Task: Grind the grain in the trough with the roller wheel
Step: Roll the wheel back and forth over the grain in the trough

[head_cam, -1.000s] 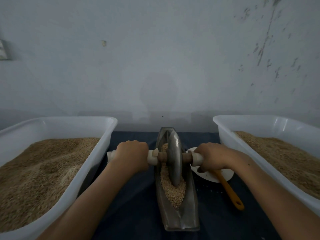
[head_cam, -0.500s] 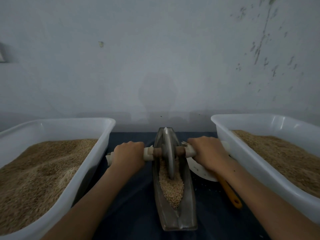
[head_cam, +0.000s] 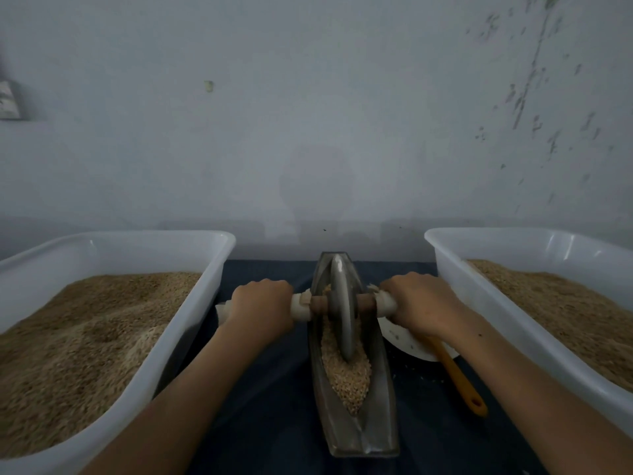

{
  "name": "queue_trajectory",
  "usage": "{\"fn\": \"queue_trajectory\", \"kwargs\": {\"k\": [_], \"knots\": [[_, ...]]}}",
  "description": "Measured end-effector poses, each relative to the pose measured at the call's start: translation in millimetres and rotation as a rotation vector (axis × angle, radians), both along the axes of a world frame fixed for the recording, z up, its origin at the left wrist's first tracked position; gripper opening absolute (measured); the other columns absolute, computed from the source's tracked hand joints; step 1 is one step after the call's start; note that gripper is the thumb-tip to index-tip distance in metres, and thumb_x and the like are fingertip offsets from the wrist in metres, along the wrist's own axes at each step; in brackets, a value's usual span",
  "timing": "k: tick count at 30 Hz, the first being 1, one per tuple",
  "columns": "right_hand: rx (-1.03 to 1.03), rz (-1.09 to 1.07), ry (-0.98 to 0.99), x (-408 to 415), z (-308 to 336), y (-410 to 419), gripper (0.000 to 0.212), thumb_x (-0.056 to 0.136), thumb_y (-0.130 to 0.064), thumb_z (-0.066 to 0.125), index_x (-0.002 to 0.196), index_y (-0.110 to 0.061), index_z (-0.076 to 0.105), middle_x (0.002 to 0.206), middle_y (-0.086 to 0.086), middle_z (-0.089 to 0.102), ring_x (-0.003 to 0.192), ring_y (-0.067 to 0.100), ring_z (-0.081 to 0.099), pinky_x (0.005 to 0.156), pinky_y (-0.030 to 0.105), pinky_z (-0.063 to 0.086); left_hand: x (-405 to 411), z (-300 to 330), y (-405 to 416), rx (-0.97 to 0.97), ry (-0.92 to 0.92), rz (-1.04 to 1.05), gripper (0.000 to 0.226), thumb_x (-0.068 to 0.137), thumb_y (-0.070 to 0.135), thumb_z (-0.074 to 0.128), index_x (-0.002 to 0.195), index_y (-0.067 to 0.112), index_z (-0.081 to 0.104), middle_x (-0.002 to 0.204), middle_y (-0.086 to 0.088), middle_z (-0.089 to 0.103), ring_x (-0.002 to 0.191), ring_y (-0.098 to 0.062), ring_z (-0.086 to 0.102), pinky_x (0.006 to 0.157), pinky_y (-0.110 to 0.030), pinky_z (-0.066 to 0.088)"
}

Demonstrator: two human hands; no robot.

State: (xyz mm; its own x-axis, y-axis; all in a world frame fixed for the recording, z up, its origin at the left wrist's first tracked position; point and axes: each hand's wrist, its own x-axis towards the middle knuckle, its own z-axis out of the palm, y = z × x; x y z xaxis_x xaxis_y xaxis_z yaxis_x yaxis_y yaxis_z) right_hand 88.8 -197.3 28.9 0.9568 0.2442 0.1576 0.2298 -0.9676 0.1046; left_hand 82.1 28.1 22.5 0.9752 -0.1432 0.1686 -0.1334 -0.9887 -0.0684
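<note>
A long grey metal trough (head_cam: 380,433) lies lengthwise in front of me, its near half filled with tan grain (head_cam: 349,382). The grey metal roller wheel (head_cam: 340,306) stands upright in the trough's far half, its rim sunk in the grain. A brown axle with white-wrapped ends runs through the wheel. My left hand (head_cam: 263,305) grips the left end of the axle. My right hand (head_cam: 416,303) grips the right end. The fingers of both hands curl under the handle and are mostly hidden.
A white tub (head_cam: 191,323) heaped with grain stands on the left, and a second white tub (head_cam: 479,303) with grain on the right. A white dish (head_cam: 407,344) and an orange-handled tool (head_cam: 460,382) lie under my right wrist. A grey wall rises close behind, over a dark blue cloth.
Both hands have rolled the wheel away from me along the trough, from its middle toward the far end, uncovering more grain at the near end.
</note>
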Motion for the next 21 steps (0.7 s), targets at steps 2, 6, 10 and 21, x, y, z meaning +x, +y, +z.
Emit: {"fn": "queue_trajectory", "kwargs": {"k": [2, 6, 10, 21], "knots": [[0.029, -0.017, -0.091, 3.5, -6.3, 0.8, 0.012, 0.088, -0.021, 0.054, 0.081, -0.029, 0.047, 0.09, -0.003, 0.062, 0.081, 0.02, 0.058, 0.065, 0.03, 0.038, -1.3, -2.4, -2.1, -0.018, -0.106, 0.003, 0.011, 0.09, 0.03, 0.053, 0.096, 0.021, 0.051, 0.098, 0.0, 0.062, 0.088, -0.019, 0.059, 0.07, -0.029, 0.039], [0.064, -0.032, -0.079, 6.0, -8.9, -0.4, 0.009, 0.089, -0.022, 0.054, 0.083, -0.029, 0.052, 0.088, -0.004, 0.063, 0.08, 0.019, 0.059, 0.067, 0.031, 0.042, -3.1, -3.9, -3.5, -0.011, -0.172, -0.017, 0.013, 0.091, 0.031, 0.052, 0.099, 0.021, 0.053, 0.097, 0.001, 0.062, 0.087, -0.018, 0.06, 0.069, -0.028, 0.04], [0.009, -0.01, 0.06, 3.4, -0.8, -2.9, 0.008, 0.083, -0.024, 0.062, 0.089, -0.027, 0.058, 0.094, -0.001, 0.065, 0.083, 0.019, 0.06, 0.067, 0.03, 0.042, -3.9, 0.0, -2.7, 0.037, -0.083, -0.002, 0.017, 0.088, 0.03, 0.055, 0.102, 0.019, 0.057, 0.099, 0.0, 0.063, 0.09, -0.018, 0.06, 0.071, -0.028, 0.041], [0.029, -0.02, 0.104, 2.7, 0.6, -3.4, 0.012, 0.083, -0.024, 0.064, 0.079, -0.028, 0.053, 0.083, -0.004, 0.058, 0.078, 0.018, 0.057, 0.066, 0.028, 0.04, -2.0, 0.2, -1.8, 0.038, -0.037, 0.0, 0.017, 0.089, 0.031, 0.057, 0.102, 0.02, 0.055, 0.097, 0.001, 0.061, 0.089, -0.017, 0.059, 0.075, -0.029, 0.044]]}}
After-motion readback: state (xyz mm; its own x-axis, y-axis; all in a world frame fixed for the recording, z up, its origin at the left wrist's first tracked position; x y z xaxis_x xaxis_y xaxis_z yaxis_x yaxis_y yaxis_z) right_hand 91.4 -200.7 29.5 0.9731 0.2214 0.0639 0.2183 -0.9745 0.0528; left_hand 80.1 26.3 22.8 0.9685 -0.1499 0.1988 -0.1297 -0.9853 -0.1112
